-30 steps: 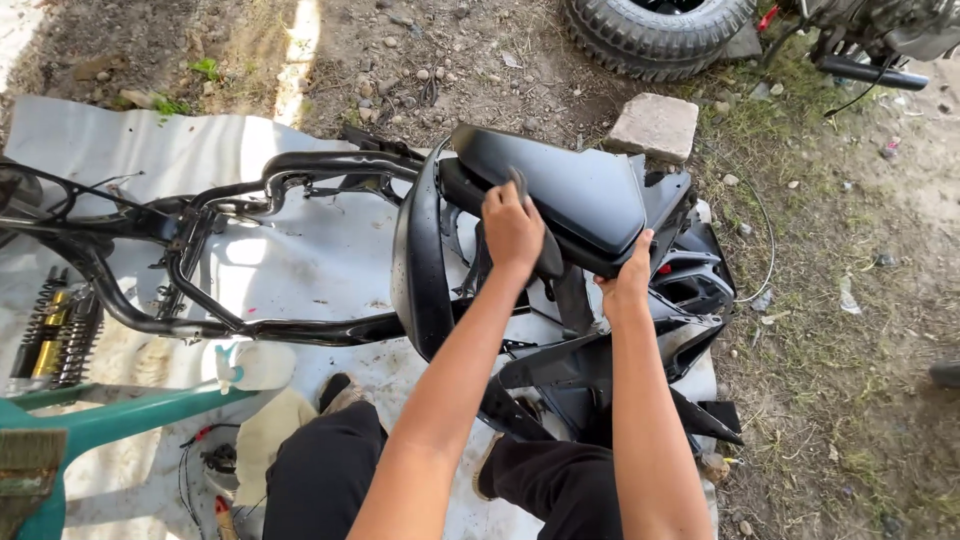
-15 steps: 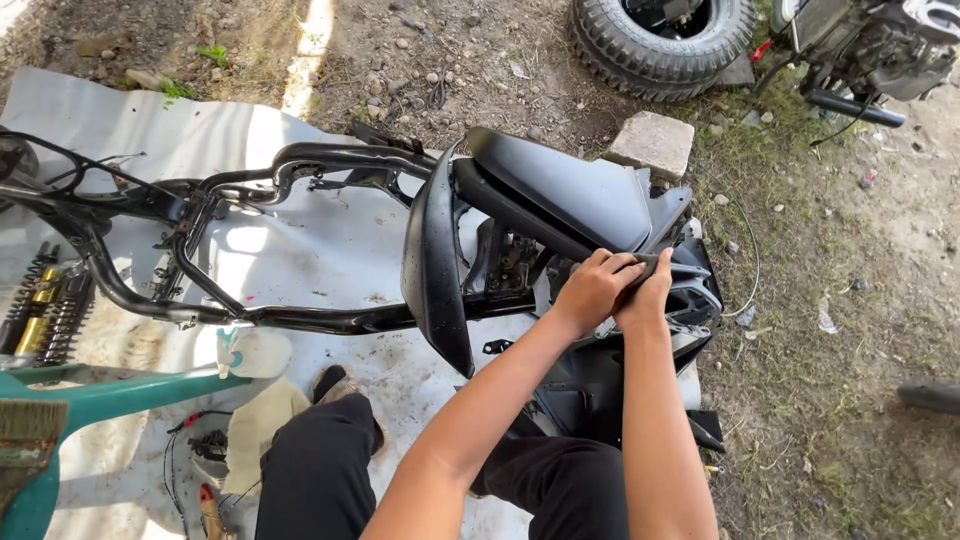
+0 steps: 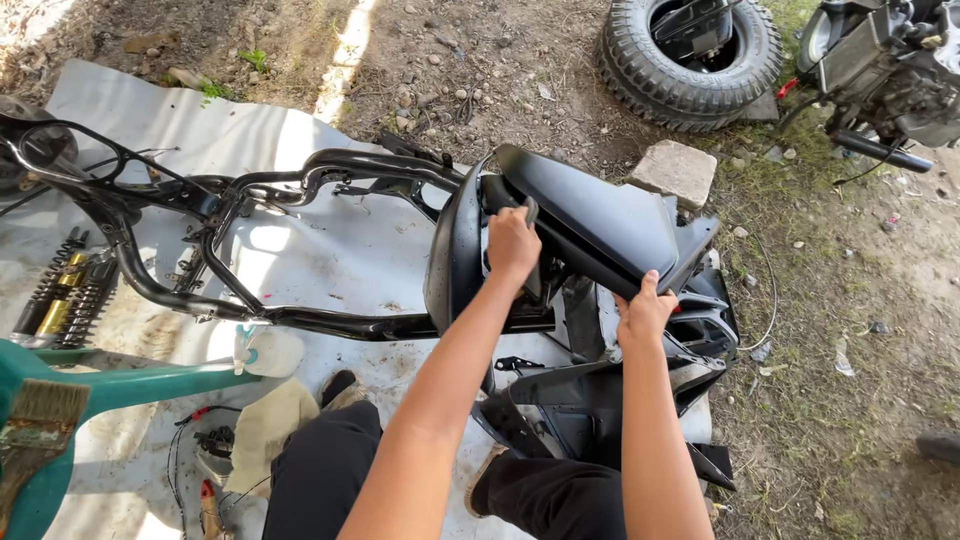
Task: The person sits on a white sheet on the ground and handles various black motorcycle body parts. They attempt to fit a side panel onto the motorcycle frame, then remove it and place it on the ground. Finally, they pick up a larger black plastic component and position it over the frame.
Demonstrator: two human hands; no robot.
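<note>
Much of the black body panel (image 3: 600,215) is hard to read: its underside and whatever it sits on are hidden behind darker plastic pieces, and the scooter frame (image 3: 250,200) runs out of view past the white tarp (image 3: 330,260). The panel lies at the frame's near end, long axis slanting from its pointed tip near the stone block (image 3: 675,170) back toward the frame. The left hand (image 3: 513,245) curls around its upper edge; the right hand (image 3: 645,315) grips the lower edge, thumb on top.

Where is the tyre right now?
In the head view the tyre lies on the dirt at the top right, just above the flat stone and left of the engine parts.
</note>
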